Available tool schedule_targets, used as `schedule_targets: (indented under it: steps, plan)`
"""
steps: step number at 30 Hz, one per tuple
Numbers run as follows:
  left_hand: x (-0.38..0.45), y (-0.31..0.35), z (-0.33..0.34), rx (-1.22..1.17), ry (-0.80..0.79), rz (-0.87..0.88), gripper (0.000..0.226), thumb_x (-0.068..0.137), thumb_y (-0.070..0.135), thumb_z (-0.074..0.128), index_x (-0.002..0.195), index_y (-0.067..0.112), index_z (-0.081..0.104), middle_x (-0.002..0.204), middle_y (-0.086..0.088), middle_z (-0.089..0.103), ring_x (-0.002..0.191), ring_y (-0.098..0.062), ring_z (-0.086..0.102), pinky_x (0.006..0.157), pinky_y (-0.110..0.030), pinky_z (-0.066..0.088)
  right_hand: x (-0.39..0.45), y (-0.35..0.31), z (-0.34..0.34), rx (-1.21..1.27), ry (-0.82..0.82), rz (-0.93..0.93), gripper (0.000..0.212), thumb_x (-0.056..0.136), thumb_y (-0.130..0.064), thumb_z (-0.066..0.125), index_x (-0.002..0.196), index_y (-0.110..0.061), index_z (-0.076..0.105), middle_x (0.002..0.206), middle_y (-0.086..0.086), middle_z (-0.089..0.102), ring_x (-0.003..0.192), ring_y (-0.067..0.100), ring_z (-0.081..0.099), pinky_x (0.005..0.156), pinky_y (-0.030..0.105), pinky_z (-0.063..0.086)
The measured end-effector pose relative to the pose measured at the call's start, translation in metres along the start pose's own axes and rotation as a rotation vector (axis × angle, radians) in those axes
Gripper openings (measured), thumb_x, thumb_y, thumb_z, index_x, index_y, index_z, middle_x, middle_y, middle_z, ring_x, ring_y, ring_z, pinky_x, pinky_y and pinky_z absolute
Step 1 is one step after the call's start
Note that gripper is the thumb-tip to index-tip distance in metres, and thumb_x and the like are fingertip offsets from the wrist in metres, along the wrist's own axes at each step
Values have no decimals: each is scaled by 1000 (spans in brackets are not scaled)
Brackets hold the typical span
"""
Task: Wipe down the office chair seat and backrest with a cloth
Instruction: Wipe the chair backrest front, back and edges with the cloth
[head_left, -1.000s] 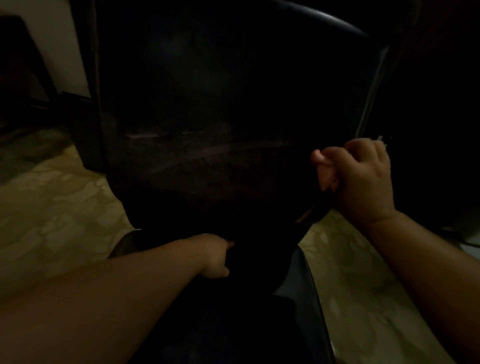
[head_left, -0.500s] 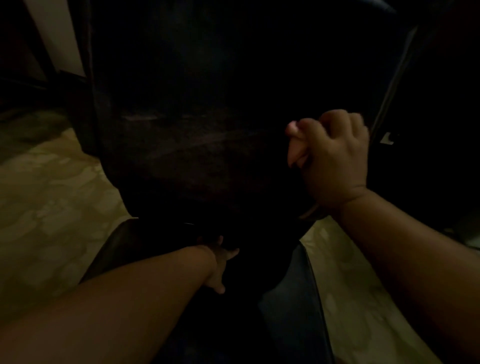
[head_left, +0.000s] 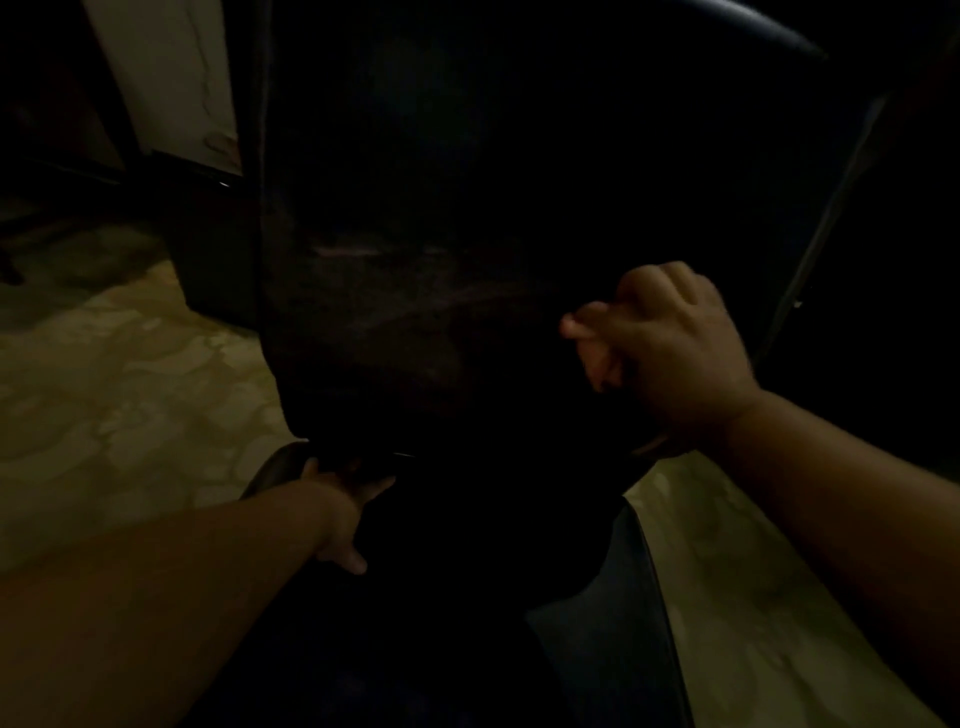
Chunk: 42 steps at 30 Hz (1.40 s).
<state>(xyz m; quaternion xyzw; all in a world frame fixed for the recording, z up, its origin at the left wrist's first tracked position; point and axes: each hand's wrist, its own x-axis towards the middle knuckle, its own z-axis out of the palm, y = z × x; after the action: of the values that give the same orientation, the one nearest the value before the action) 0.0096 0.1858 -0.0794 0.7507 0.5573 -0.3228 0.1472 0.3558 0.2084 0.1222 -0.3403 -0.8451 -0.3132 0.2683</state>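
Observation:
The scene is very dark. The black office chair's backrest (head_left: 467, 218) fills the middle, and its seat (head_left: 597, 639) runs down toward me. My right hand (head_left: 665, 353) is curled into a fist against the lower right of the backrest. It grips what looks like a dark cloth (head_left: 618, 410), which is barely visible below the fingers. My left hand (head_left: 340, 514) rests with spread fingers where the seat meets the backrest.
Pale patterned floor (head_left: 119, 405) shows on both sides of the chair. A light wall panel (head_left: 171, 78) and dark furniture legs stand at the upper left. A dark frame or armrest bar (head_left: 831, 208) runs along the chair's right side.
My right hand has moved from the backrest's right edge leftward onto its face. My left hand has shifted left along the seat's back edge and spread its fingers.

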Motion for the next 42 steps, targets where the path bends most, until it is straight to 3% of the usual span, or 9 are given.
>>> schedule_targets:
  steps: [5, 11, 16, 19, 22, 28, 33, 39, 42]
  plan:
    - [-5, -11, 14, -166, 27, 36, 119, 84, 72, 70, 163, 46, -16, 173, -13, -21, 160, -43, -10, 130, -56, -3, 41, -11, 11, -69, 164, 428, 31, 109, -38, 59, 119, -13, 74, 111, 24, 61, 102, 46, 58, 84, 51, 49]
    - [-9, -12, 22, -273, 47, 16, 115, 81, 72, 73, 158, 60, -11, 174, 9, -21, 159, -44, -12, 125, -65, 21, 50, -2, 6, -64, -145, -322, 27, 101, -35, 61, 120, -24, 77, 106, 17, 63, 96, 43, 60, 80, 51, 47]
    - [-3, -15, 14, -278, -60, 32, 116, 81, 76, 71, 154, 63, -17, 171, 12, -28, 158, -44, -18, 118, -74, 27, 79, -25, 23, -159, 85, 232, 28, 107, -42, 61, 118, -21, 74, 111, 19, 61, 103, 43, 57, 86, 48, 43]
    - [1, -14, 20, -244, -72, 6, 116, 79, 82, 67, 151, 64, -22, 170, 13, -31, 157, -44, -21, 115, -76, 30, 89, -52, 41, -80, -29, -43, 28, 99, -39, 65, 120, -23, 75, 109, 16, 63, 99, 41, 58, 83, 47, 44]
    - [2, -10, 16, -246, -97, -2, 116, 79, 80, 69, 150, 66, -22, 169, 16, -32, 157, -44, -23, 113, -77, 31, 99, -20, 12, -71, -179, -383, 40, 99, -39, 48, 122, -21, 76, 110, 21, 61, 100, 43, 54, 83, 51, 46]
    - [5, -11, 14, -246, -118, 30, 118, 80, 76, 72, 153, 62, -20, 171, 8, -30, 153, -51, -26, 115, -78, 27, 132, -66, 37, -105, 123, 176, 29, 107, -43, 59, 108, -20, 77, 103, 19, 63, 96, 44, 61, 79, 47, 44]
    - [6, -10, 16, -241, -101, 47, 118, 79, 77, 72, 154, 63, -19, 170, 9, -30, 155, -50, -23, 115, -77, 29, 116, -81, 45, -15, -28, -298, 26, 102, -37, 58, 110, -24, 80, 103, 14, 65, 97, 41, 61, 81, 46, 41]
    - [0, -3, 4, -242, -120, 28, 117, 81, 72, 74, 156, 62, -15, 171, 7, -28, 155, -51, -21, 114, -77, 31, 153, -115, 60, -53, 162, 180, 24, 103, -42, 65, 103, -22, 78, 104, 16, 64, 97, 40, 62, 78, 44, 37]
    - [-4, -6, 5, -240, -100, 26, 114, 82, 74, 72, 155, 62, -15, 171, 9, -28, 155, -50, -21, 113, -77, 32, 158, -158, 79, 67, 103, -67, 18, 97, -35, 70, 108, -24, 78, 105, 13, 65, 97, 38, 62, 81, 44, 38]
